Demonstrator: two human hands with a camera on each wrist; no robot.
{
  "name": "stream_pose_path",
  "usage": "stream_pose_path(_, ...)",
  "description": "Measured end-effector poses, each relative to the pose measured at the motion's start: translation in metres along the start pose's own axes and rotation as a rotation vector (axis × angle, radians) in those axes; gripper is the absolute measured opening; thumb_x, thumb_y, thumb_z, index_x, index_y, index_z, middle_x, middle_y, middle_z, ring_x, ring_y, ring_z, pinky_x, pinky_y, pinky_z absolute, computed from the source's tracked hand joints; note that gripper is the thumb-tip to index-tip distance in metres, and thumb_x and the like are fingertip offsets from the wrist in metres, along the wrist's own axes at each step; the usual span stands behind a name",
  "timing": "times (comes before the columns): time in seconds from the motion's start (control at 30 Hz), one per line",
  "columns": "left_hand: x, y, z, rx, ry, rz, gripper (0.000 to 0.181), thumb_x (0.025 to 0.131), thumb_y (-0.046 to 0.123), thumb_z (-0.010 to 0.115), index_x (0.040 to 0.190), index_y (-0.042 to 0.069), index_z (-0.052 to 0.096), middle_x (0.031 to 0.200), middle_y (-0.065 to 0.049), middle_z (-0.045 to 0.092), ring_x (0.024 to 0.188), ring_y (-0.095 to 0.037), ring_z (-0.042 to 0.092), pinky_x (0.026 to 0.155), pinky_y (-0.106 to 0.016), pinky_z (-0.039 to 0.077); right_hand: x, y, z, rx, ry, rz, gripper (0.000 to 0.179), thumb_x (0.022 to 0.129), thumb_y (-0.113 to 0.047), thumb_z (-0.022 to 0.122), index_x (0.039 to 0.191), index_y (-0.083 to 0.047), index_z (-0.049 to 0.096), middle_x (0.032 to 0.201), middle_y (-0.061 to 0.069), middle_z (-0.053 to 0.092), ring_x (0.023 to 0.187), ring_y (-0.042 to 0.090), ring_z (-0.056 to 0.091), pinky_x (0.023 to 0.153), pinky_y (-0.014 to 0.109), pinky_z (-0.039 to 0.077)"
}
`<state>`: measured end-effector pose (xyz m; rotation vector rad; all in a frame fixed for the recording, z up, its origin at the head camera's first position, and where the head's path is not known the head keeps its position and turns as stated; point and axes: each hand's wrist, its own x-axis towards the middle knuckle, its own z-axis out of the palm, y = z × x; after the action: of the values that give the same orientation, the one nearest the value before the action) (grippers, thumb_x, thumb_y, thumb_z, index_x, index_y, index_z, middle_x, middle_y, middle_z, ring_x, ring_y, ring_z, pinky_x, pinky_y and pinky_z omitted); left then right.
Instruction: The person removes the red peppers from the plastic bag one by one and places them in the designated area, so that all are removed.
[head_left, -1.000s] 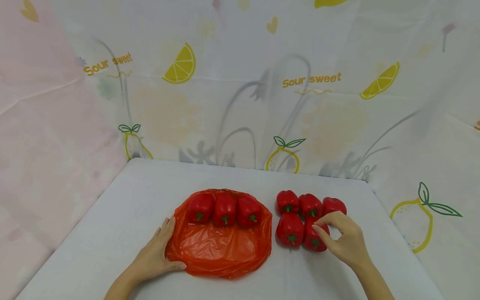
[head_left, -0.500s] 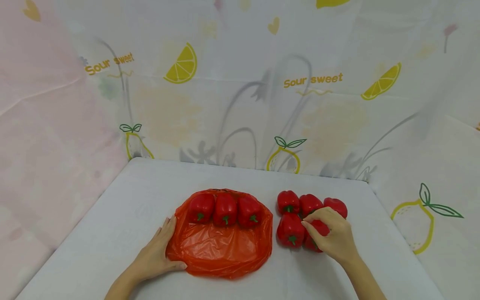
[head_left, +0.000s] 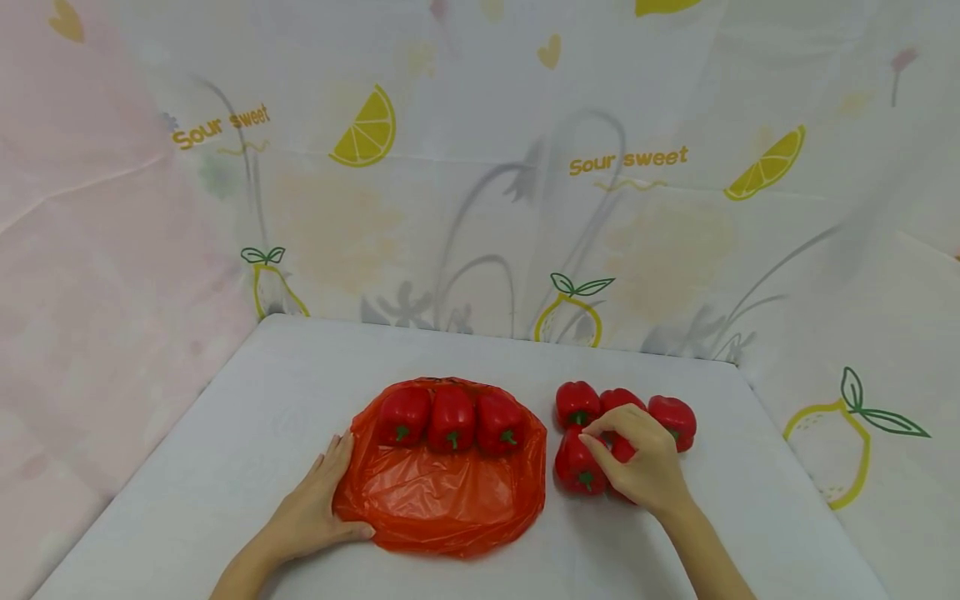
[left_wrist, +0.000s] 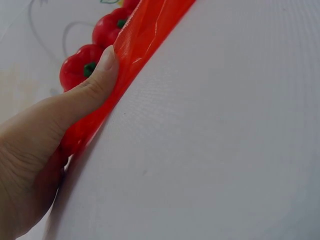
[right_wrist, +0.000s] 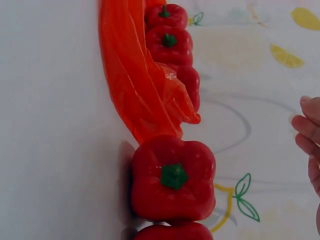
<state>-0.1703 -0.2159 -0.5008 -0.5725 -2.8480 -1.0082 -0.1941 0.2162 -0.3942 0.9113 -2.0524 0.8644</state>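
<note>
An orange plastic bag [head_left: 438, 492] lies spread on the table, with three red bell peppers [head_left: 452, 417] in a row along its far side. My left hand [head_left: 311, 504] rests against the bag's left edge, fingers extended. In the left wrist view its thumb [left_wrist: 95, 90] lies along the bag's near rim. To the bag's right stand several more bell peppers [head_left: 577, 402] in two rows. My right hand [head_left: 643, 462] hovers over the near row, holding nothing, its bent fingertips by the near-left pepper [head_left: 573, 471]. Another near pepper is mostly hidden beneath it.
The table [head_left: 292, 392] has a white cover. Behind it hangs a cloth [head_left: 480, 208] printed with lemons and lettering. In the right wrist view, the near-left pepper's green stem [right_wrist: 174, 176] faces the camera, close to the bag's edge [right_wrist: 150, 120].
My right hand has moved left across the near row of peppers, toward the near-left one. My left hand, the bag and the peppers stay in place.
</note>
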Motion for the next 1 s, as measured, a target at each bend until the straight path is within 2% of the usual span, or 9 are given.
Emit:
stream_pose_path(0.13, 0.000, 0.000, 0.000, -0.001, 0.003, 0.002, 0.128, 0.063, 0.067, 0.076, 0.152, -0.003, 0.015, 0.156, -0.023, 0.018, 0.144, -0.040, 0.011, 0.103, -0.003, -0.007, 0.003, -0.002, 0.007, 0.021, -0.008, -0.003, 0.012, 0.084, -0.024, 0.074, 0.088, -0.013, 0.070, 0.082, -0.006, 0.068, 0.078, 0.011, 0.062, 0.078, 0.014, 0.049)
stream_pose_path(0.23, 0.000, 0.000, 0.000, 0.003, 0.008, 0.011, 0.128, 0.063, 0.067, 0.076, 0.151, -0.004, 0.015, 0.156, -0.023, 0.018, 0.144, -0.040, 0.012, 0.103, -0.003, -0.007, 0.005, -0.003, 0.011, 0.037, -0.023, 0.007, 0.012, 0.085, -0.025, 0.074, 0.088, -0.014, 0.070, 0.082, -0.006, 0.068, 0.079, 0.012, 0.062, 0.079, 0.014, 0.049)
stream_pose_path(0.33, -0.001, -0.001, 0.001, 0.006, 0.014, 0.022, 0.128, 0.063, 0.066, 0.076, 0.151, -0.005, 0.016, 0.156, -0.024, 0.019, 0.143, -0.040, 0.012, 0.104, -0.004, -0.007, 0.008, -0.005, 0.015, 0.039, -0.045, 0.032, 0.012, 0.079, -0.018, 0.078, 0.088, -0.014, 0.070, 0.083, -0.006, 0.068, 0.081, 0.011, 0.062, 0.081, 0.012, 0.048)
stream_pose_path(0.47, -0.001, -0.001, 0.001, 0.009, 0.021, 0.031, 0.128, 0.063, 0.066, 0.077, 0.151, -0.005, 0.016, 0.155, -0.025, 0.019, 0.143, -0.040, 0.012, 0.104, -0.004, -0.007, 0.011, -0.007, 0.020, 0.033, -0.062, 0.049, 0.025, 0.068, -0.005, 0.082, 0.089, -0.014, 0.070, 0.084, -0.005, 0.068, 0.082, 0.012, 0.062, 0.082, 0.012, 0.047)
stream_pose_path(0.57, -0.001, -0.001, 0.001, 0.014, 0.023, 0.034, 0.128, 0.063, 0.066, 0.077, 0.151, -0.005, 0.016, 0.155, -0.024, 0.020, 0.143, -0.040, 0.013, 0.105, -0.005, -0.007, 0.014, -0.009, 0.024, 0.041, -0.067, 0.050, 0.028, 0.066, -0.001, 0.082, 0.088, -0.014, 0.070, 0.083, -0.005, 0.068, 0.082, 0.013, 0.062, 0.082, 0.013, 0.048)
stream_pose_path(0.63, -0.001, -0.001, 0.001, 0.016, 0.023, 0.033, 0.128, 0.063, 0.066, 0.077, 0.151, -0.005, 0.017, 0.155, -0.024, 0.020, 0.143, -0.040, 0.013, 0.105, -0.005, -0.007, 0.016, -0.010, 0.028, 0.046, -0.075, 0.050, 0.022, 0.071, -0.006, 0.082, 0.087, -0.014, 0.070, 0.082, -0.005, 0.068, 0.082, 0.013, 0.062, 0.081, 0.014, 0.048)
stream_pose_path(0.7, -0.001, -0.001, 0.001, 0.017, 0.024, 0.032, 0.128, 0.063, 0.066, 0.077, 0.151, -0.005, 0.017, 0.156, -0.024, 0.020, 0.143, -0.041, 0.013, 0.104, -0.005, -0.007, 0.017, -0.009, 0.032, 0.044, -0.081, 0.042, 0.012, 0.080, -0.020, 0.078, 0.087, -0.014, 0.070, 0.081, -0.005, 0.067, 0.080, 0.013, 0.061, 0.078, 0.015, 0.049)
stream_pose_path(0.83, 0.000, -0.002, 0.002, 0.014, 0.017, 0.021, 0.128, 0.063, 0.067, 0.076, 0.151, -0.005, 0.016, 0.156, -0.024, 0.019, 0.143, -0.040, 0.012, 0.104, -0.004, -0.007, 0.018, -0.008, 0.040, 0.035, -0.091, 0.025, 0.032, 0.091, -0.044, 0.061, 0.086, -0.014, 0.070, 0.077, -0.004, 0.065, 0.075, 0.010, 0.058, 0.069, 0.017, 0.050)
stream_pose_path(1.0, 0.000, -0.003, 0.002, 0.012, 0.003, 0.006, 0.130, 0.061, 0.068, 0.076, 0.151, -0.004, 0.016, 0.156, -0.023, 0.018, 0.144, -0.039, 0.011, 0.104, -0.004, -0.008, 0.019, -0.008, 0.049, 0.057, -0.096, 0.009, 0.025, 0.091, -0.038, 0.064, 0.085, -0.014, 0.070, 0.075, -0.004, 0.064, 0.070, 0.009, 0.053, 0.062, 0.015, 0.046)
